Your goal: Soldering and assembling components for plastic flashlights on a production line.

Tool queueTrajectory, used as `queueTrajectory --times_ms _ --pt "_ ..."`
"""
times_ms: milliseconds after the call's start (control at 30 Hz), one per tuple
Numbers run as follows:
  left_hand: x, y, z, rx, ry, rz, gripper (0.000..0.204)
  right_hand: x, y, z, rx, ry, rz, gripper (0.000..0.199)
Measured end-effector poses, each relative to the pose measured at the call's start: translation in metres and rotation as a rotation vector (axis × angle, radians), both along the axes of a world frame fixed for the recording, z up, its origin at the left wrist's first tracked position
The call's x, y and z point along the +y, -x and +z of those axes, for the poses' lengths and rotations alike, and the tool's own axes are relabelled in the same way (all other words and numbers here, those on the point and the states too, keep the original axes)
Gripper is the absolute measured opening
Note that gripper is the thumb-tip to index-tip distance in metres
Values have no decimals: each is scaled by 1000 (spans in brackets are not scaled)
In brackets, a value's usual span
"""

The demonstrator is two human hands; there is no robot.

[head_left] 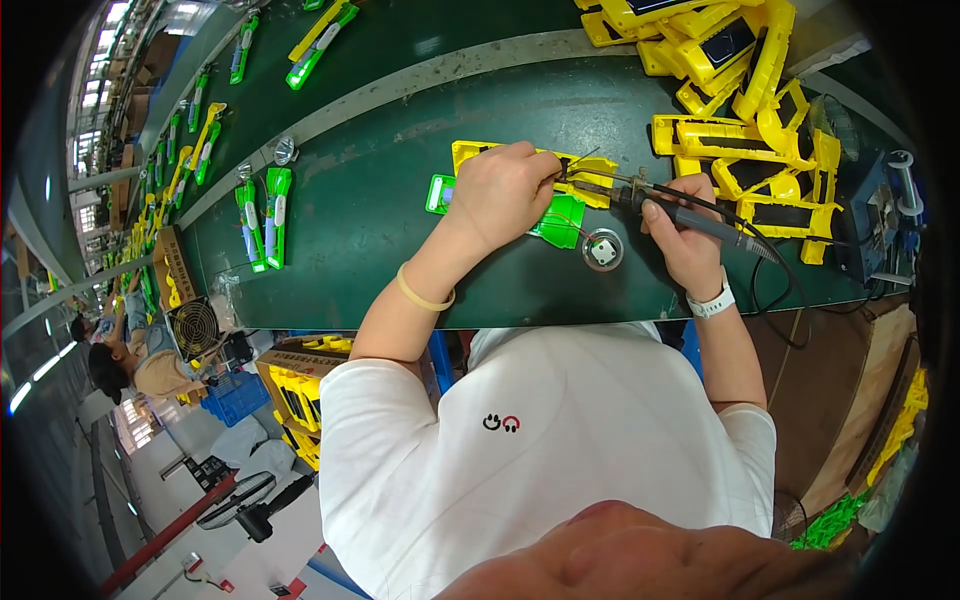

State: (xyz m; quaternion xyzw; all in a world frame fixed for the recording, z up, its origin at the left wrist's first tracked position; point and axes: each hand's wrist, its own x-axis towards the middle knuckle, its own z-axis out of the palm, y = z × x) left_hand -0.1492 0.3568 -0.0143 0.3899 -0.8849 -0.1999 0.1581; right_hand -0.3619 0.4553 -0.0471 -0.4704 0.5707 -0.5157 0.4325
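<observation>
The left hand [503, 190] presses bent fingers on a flat yellow plastic case [520, 165]. The right hand [682, 225] wraps tight around a black soldering iron [690, 215].

— What carries everything here?
— A long dark green workbench [380, 230]. A yellow plastic housing [590, 170] lies near its front edge.
— And around that housing?
— A small round silver part [603, 250] sits just in front of it, a heap of yellow plastic shells [740, 90] behind and right, two green handheld units [265, 215] well to its left.
</observation>
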Motion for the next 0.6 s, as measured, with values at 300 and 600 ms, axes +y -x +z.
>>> queueTrajectory --times_ms 300,600 --pt "0 -3 -1 -6 13 -2 6 4 8 10 -305 236 -120 24" --pt "0 -5 -2 -9 6 -13 7 -35 -28 24 -353 76 0 27"
